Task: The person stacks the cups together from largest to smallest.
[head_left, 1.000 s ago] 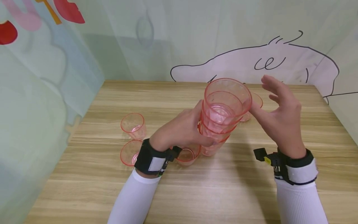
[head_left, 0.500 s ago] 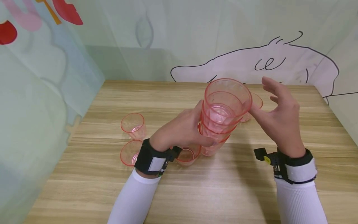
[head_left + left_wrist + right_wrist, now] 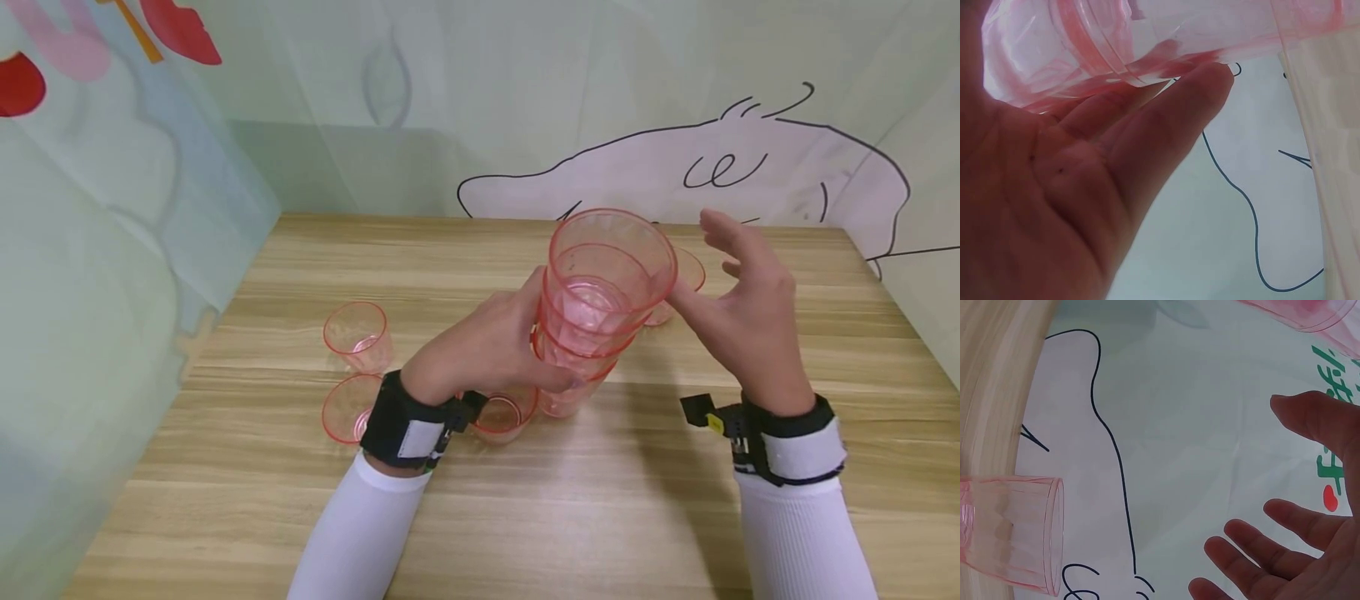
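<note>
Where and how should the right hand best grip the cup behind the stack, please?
I'd probably grip the cup around its outside, from the right: it stands upright, narrowing downward, and the stack overlaps its left in the head view.

In the head view we see fairly bright, even light, with a pale sheen (image 3: 555, 475) on the table (image 3: 517, 533) at the near side of the cup stack (image 3: 592, 321), a soft-edged shadow (image 3: 678, 450) to its right, and a greyer patch of shade (image 3: 337, 162) on the backdrop (image 3: 480, 50) behind and left of it. The left wrist view looks dimmer to us, the left hand (image 3: 1066, 181) darkly shaded against the cup stack, whose plastic carries whitish glints. From the right wrist we find the right hand (image 3: 1329, 550), near the cup stack, duskier than the backdrop.
</note>
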Demonstrator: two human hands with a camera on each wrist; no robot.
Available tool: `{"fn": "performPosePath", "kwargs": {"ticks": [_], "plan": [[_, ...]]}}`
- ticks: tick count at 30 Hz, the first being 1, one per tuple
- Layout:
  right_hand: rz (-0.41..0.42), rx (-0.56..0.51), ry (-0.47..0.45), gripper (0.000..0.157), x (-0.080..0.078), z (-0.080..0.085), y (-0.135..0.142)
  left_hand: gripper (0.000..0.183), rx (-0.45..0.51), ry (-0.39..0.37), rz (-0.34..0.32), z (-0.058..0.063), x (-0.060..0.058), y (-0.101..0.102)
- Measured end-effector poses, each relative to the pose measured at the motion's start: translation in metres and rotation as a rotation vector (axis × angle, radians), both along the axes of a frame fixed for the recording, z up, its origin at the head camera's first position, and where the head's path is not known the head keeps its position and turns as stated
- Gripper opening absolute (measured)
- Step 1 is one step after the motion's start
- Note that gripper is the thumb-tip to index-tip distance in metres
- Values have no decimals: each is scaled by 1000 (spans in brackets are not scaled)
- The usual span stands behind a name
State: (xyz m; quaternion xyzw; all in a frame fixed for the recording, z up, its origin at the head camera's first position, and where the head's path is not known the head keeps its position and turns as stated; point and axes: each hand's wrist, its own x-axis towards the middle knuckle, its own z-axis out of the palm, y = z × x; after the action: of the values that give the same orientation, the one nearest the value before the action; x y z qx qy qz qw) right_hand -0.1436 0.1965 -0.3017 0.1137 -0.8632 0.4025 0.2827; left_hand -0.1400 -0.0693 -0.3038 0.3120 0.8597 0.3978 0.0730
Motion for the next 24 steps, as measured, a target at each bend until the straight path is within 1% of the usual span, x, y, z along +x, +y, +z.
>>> {"fn": "performPosePath", "kwargs": {"ticks": [7,14,24], "plan": [[-8,17,-10,71,-1,-2,2,84,0,3,-4,0,0,0],[-5,27,-30,71,-4,-5,2,85,-11,13,13,1,1,1],[-13,42,-74,71,-8,-9,5,86,-1,0,4,1,2,0]]}}
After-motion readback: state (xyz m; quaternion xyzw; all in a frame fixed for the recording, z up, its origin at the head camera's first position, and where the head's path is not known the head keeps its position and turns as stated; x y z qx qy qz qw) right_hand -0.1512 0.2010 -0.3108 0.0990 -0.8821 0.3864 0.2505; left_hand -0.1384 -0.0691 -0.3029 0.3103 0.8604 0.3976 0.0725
